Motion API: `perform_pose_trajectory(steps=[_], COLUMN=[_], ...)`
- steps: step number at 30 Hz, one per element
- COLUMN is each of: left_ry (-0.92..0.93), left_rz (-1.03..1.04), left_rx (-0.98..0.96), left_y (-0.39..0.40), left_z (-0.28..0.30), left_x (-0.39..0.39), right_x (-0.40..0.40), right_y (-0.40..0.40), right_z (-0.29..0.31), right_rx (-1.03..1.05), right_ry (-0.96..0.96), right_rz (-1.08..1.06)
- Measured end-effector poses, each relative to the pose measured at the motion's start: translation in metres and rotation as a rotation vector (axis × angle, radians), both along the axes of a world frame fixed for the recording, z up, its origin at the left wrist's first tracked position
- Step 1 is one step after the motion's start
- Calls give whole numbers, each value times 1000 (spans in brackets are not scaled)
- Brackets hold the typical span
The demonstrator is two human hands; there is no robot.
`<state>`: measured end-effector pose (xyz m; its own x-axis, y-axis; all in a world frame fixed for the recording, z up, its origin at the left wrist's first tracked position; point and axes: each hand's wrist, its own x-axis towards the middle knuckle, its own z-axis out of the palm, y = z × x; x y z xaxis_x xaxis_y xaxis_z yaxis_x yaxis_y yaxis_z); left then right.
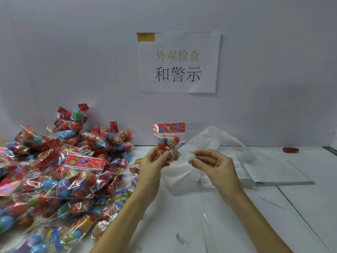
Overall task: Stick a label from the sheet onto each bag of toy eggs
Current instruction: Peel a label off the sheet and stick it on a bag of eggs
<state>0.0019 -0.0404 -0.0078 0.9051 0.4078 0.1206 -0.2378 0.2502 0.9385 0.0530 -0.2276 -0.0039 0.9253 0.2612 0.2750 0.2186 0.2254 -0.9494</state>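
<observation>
My left hand (152,161) grips a clear bag of toy eggs (168,141) upright above the table, its red flowered header on top. Just to the right of the bag, my right hand (213,163) pinches a small white printed label (191,155) between thumb and fingertips. A narrow gap separates label and bag. Behind my right hand the label sheet (240,170) lies on the table, with rows of small printed labels along its left edge, partly under crumpled white backing paper (209,139).
A big heap of bagged toy eggs (63,170) fills the left side of the white table (300,207). One loose label (181,239) lies near the front edge. A red object (290,150) sits at the far right by the wall. A paper sign (178,62) hangs on the wall.
</observation>
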Motion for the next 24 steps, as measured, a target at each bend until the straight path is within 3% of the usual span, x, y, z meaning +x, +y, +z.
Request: perform_pose_trajectory(steps=[7,14,19,24], left_ry=[26,-13,-18,5], left_rz=[-27,-38,-49,-44], left_rx=[-15,-37,-43,-47], left_y=[-3,-5,-6,-6], left_z=[2,-3,-4,-6], left_x=[1,2,2,4], right_x=[0,-3,-5,-7], right_y=[2,4,6,6], right_z=[1,-2,3,2], right_rx=[50,-58,24,-32], right_ry=[108,70,136,54], right_rz=[25,57,107,88])
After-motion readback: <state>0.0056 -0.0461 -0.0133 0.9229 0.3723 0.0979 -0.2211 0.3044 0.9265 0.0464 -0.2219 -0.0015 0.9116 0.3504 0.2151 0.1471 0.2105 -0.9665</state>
